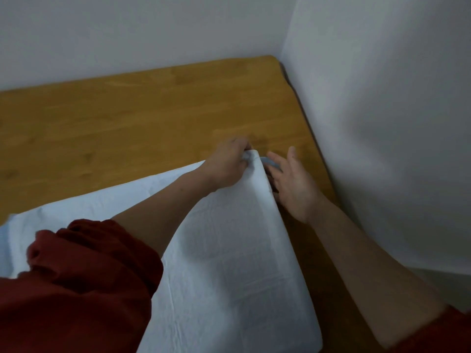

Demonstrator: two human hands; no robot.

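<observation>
A wooden counter [127, 115] of honey-brown planks with visible grain fills the corner of the room. Behind its far edge rises a plain pale wall [127, 34]. A second pale wall [382, 98] runs along its right edge, and the two meet at the counter's rounded far right corner. The light is dim and even, with soft shadow on the right-hand wall.

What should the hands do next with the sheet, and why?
Probably tug the corner of the sheet down and tuck it under. The left hand grips that bunched corner at the far end, and the right hand is open right beside that edge, so the corner looks not yet tucked in.
</observation>
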